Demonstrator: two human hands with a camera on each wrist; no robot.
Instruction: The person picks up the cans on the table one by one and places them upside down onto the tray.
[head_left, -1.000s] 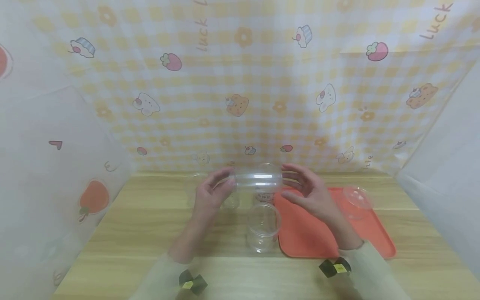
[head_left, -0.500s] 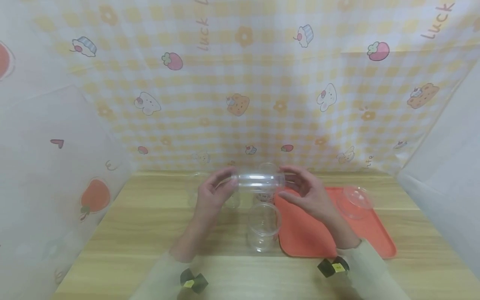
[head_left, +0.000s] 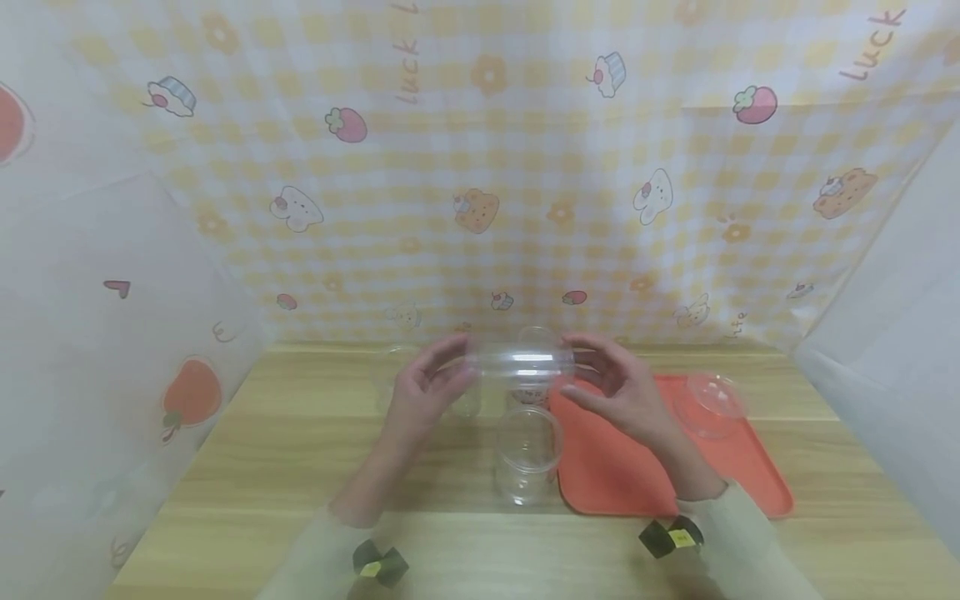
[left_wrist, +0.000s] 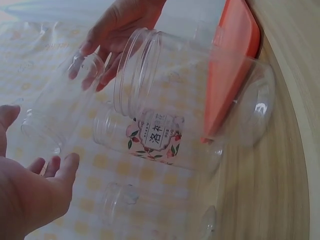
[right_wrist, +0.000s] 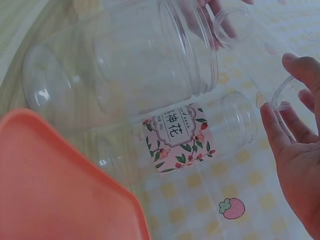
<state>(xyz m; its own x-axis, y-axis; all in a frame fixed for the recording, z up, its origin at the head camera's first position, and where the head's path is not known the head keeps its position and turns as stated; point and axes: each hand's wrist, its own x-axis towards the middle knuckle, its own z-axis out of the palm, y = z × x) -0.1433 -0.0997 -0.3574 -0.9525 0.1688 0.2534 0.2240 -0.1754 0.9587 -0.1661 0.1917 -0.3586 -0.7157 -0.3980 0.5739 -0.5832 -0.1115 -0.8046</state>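
A clear plastic jar (head_left: 521,363) lies sideways in the air between my two hands. My left hand (head_left: 429,385) grips its left end, fingers above and thumb below. The right hand (head_left: 618,390) holds the other end between curved fingers and thumb. In the left wrist view the same see-through jar (left_wrist: 65,102) slants between both hands; its ends are hard to make out. Just below it stands a larger clear jar (head_left: 527,454) with an open, threaded mouth. Behind that is a clear jar with a pink flowered label (left_wrist: 157,135), partly hidden in the head view.
An orange tray (head_left: 615,475) lies on the wooden table (head_left: 300,467) at the right. A clear round lid or dish (head_left: 716,396) is on its far right corner. More clear jars (head_left: 467,400) stand behind the left hand. A checked cloth (head_left: 480,150) hangs at the back.
The held jar has shifted slightly to the right with the left hand and looks blurred now. The things on the table and tray have stayed put.
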